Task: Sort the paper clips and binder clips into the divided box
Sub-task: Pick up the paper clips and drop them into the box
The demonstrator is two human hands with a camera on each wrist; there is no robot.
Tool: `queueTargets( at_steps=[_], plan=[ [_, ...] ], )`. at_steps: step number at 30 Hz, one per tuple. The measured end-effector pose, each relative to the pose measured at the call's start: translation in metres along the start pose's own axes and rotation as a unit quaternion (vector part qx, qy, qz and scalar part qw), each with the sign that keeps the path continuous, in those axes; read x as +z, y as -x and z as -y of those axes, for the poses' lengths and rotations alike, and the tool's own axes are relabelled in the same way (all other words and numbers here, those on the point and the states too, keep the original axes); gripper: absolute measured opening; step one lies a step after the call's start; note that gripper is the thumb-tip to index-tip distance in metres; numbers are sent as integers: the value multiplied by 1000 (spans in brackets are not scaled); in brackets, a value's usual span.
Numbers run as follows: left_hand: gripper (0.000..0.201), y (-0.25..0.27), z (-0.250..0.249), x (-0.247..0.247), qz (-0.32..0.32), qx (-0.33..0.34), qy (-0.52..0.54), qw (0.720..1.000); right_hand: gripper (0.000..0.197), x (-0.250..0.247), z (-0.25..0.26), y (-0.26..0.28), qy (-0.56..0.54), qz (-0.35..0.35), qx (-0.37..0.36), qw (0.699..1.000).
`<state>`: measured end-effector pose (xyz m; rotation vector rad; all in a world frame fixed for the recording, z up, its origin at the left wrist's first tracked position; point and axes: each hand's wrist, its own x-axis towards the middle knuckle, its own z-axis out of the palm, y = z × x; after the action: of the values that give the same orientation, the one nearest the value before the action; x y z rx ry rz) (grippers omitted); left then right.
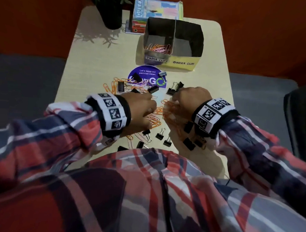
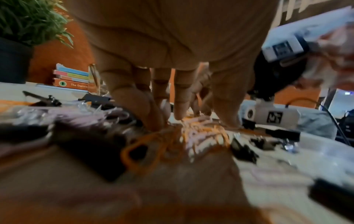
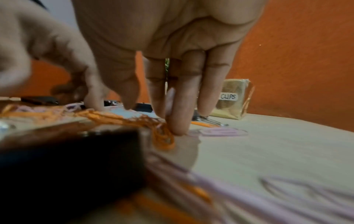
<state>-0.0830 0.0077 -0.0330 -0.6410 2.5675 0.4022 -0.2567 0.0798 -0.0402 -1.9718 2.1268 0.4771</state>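
The divided box [image 1: 169, 62] stands at the back of the table, labelled for paper clips on the left and binder clips on the right. Orange and pink paper clips [image 1: 158, 47] lie in its left compartment; the right one looks dark. A mixed heap of orange paper clips [image 1: 166, 110] lies between my hands. My left hand [image 1: 150, 106] and right hand [image 1: 178, 99] both reach down with straight fingers, tips touching the heap [image 2: 191, 128] [image 3: 162, 136]. Black binder clips [image 1: 175, 87] lie scattered around, more near the front edge [image 1: 159, 134].
A round purple sticker [image 1: 147, 76] sits before the box, with clips over it. A potted plant [image 1: 111, 9] and stacked books [image 1: 154, 9] stand at the back left. The table's front edge is against my body. A dark chair [image 1: 301, 114] is at the right.
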Motion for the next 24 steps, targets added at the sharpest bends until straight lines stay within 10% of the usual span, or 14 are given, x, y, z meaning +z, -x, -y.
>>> queueTargets(
  at_steps=[17, 24],
  plan=[
    [17, -12, -3, 15, -81, -21, -10, 996, 30, -6, 38, -7, 86, 13, -85, 993],
    [12, -9, -2, 13, -90, -21, 27, 995, 5, -32, 9, -17, -147, -5, 42, 988]
  ],
)
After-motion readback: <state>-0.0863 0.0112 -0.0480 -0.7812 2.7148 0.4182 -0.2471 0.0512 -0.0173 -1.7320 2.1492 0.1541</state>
